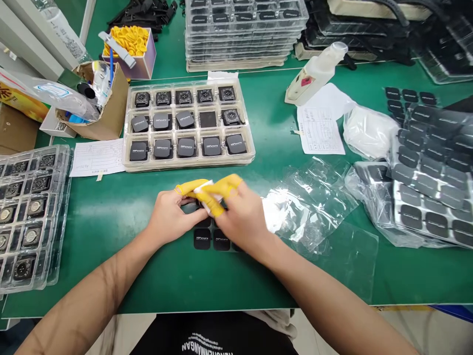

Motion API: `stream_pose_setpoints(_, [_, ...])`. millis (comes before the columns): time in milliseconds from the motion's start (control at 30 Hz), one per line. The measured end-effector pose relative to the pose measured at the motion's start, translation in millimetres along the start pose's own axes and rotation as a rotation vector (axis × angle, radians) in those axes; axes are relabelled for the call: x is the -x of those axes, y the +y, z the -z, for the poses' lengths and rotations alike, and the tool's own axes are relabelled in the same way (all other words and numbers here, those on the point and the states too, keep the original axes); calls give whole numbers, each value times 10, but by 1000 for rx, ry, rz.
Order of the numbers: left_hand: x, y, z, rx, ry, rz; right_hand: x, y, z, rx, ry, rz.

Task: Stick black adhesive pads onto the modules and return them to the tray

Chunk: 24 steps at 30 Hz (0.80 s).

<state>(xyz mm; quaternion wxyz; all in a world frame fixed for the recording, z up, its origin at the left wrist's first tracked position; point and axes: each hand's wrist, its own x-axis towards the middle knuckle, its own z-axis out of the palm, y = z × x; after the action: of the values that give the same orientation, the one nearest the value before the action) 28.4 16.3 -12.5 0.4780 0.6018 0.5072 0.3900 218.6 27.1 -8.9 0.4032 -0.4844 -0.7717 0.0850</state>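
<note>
My left hand (173,214), with yellow finger cots on its fingers, is closed around a small dark item that is mostly hidden behind the fingers. My right hand (240,209) also wears yellow finger cots and is slightly blurred. It pinches a white wipe (202,188) against the item in my left hand. Just below both hands lies a sheet of black square stickers (202,239) printed "HiFuture", partly covered by my right hand. Beyond the hands sits a plastic tray (188,166) of smartwatch bodies, several topped with black squares; one compartment holds no watch.
Clear plastic film (314,207) lies right of my hands, near more sticker sheets (424,197). A squeeze bottle (318,74) stands on papers. Another watch tray (55,236) is at left. Behind are stacked trays (240,47) and a box of yellow finger cots (144,64).
</note>
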Motion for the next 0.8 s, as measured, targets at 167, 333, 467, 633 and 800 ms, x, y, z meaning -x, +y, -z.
stream_pose_setpoints(167, [-3, -5, 2, 20, -3, 21, -22, -60, -2, -2, 64, -87])
stream_pose_setpoints(333, [4, 14, -16, 19, 28, 11, -48, 98, 82, 210, 27, -116])
stream_pose_setpoints(467, [50, -22, -31, -138, 78, -170, -93, 237, 332, 277, 51, 15])
stream_pose_setpoints(633, [63, -10, -8, -234, 52, -518, -58, 117, 422, -159, -284, 113])
stream_pose_setpoints(800, [33, 62, 29, -321, 42, -734, -98, 106, 421, -393, -291, -215])
